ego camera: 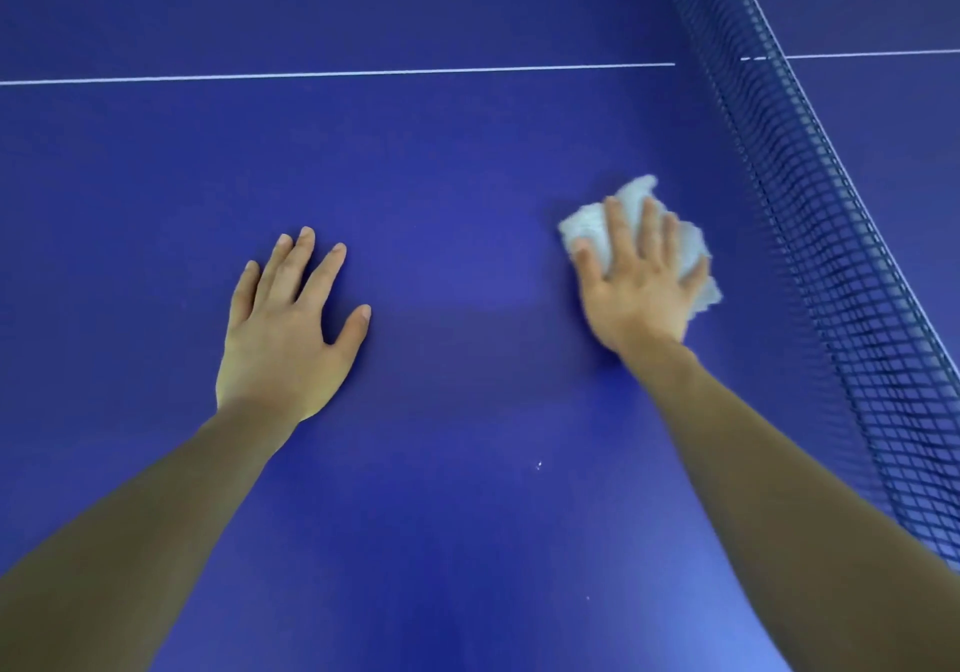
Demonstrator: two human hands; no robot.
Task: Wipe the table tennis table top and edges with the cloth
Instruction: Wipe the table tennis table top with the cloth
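**Worktop wipe: cloth under the right hand, beside the net**

The blue worktop [441,177] fills the view. The left hand [291,328] lies palm down on it and holds nothing. Its fingers [322,268] are straight and spread, with the thumb set well out to the side and all tips on the surface.

The right hand [636,281] lies palm down on the white cloth [587,227]. Its fingers [618,224] are spread and nearly straight across the top of the cloth, pressing it to the worktop rather than pinching it. Whether the little finger hooks the cloth's edge cannot be told. The cloth is bunched. It shows beyond the fingertips, beside the thumb and past the little finger, and the palm covers the rest. Its outline is somewhat blurred.

The dark mesh net [831,255] stands upright just outside the little finger of the right hand, near the cloth but apart from it. It runs from the top of the view to the lower right. A thin white line [337,72] crosses the worktop well beyond the fingertips of both hands and shows again past the net. A small white speck [538,465] lies on the surface behind the fingers, between the two forearms and nearer the right one. The two hands are well apart.
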